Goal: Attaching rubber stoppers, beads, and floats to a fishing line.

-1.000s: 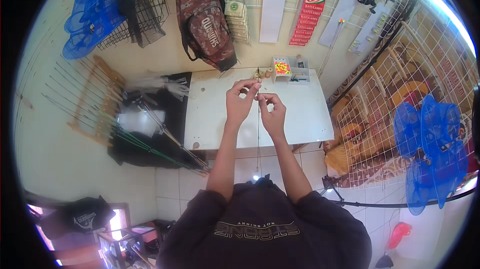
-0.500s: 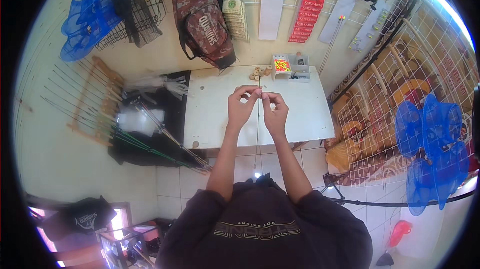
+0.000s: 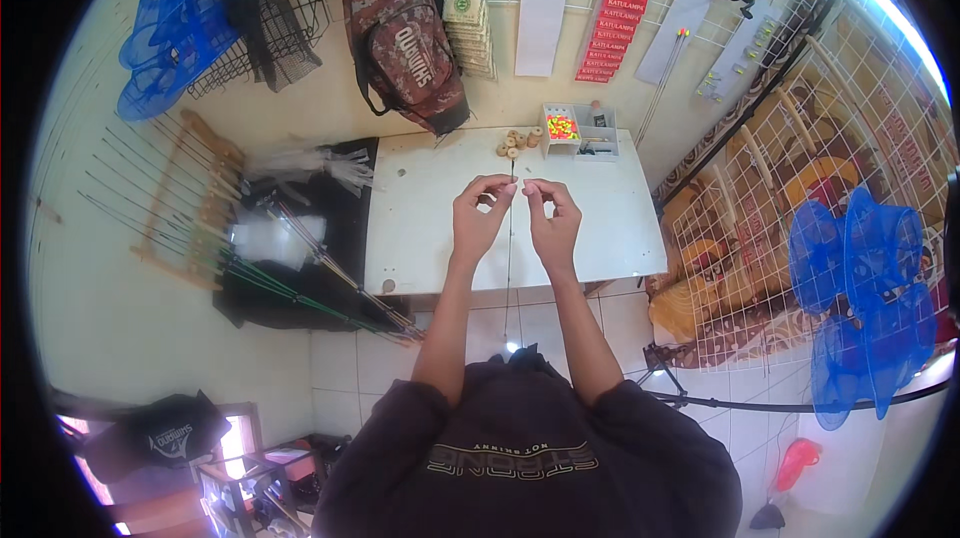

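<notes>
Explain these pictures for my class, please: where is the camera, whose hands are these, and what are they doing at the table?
There is no machine here: a person works with bare hands. Every picture comes from one wide fisheye camera on their head, looking down, so straight edges bend near the rim.

The left hand pinches a thin dark strand that runs down toward the body. The right hand is beside it, thumb and forefinger close together; anything between them is too small to tell.

Toward the back of the white table are small tan spool-like pieces and a divided tray holding bright red and yellow bits.
</notes>
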`<state>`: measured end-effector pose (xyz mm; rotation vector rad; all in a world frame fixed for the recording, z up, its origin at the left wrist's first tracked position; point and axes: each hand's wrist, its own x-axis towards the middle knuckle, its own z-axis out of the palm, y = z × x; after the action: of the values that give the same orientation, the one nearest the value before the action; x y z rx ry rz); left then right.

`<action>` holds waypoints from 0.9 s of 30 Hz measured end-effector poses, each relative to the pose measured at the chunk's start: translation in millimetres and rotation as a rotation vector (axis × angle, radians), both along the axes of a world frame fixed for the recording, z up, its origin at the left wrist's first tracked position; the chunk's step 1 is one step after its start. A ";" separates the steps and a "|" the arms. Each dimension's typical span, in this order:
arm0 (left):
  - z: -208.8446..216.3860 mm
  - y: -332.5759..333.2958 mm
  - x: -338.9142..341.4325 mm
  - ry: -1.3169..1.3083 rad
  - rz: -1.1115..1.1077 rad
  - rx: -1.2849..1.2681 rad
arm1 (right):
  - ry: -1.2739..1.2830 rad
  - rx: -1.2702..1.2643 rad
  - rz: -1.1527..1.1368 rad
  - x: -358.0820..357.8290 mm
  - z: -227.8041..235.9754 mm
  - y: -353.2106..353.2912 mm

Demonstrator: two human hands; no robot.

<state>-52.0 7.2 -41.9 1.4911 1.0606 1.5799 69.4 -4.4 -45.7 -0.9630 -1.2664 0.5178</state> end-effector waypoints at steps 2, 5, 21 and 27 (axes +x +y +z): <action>-2.7 0.8 -0.1 0.000 0.005 0.001 | -0.020 -0.009 0.008 0.3 1.7 1.3; -3.2 0.7 1.2 -0.009 0.018 -0.038 | 0.021 0.023 -0.011 0.7 2.4 3.1; 11.6 -0.3 5.0 -0.069 0.018 0.043 | -0.170 0.112 -0.099 -0.5 33.1 -6.4; 18.0 0.5 5.4 -0.077 0.010 0.084 | -0.200 0.093 -0.124 1.3 40.3 -6.4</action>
<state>-46.5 7.7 -23.9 1.4698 0.9706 1.6932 70.7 -10.8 -5.4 -1.0269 -1.3864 0.2683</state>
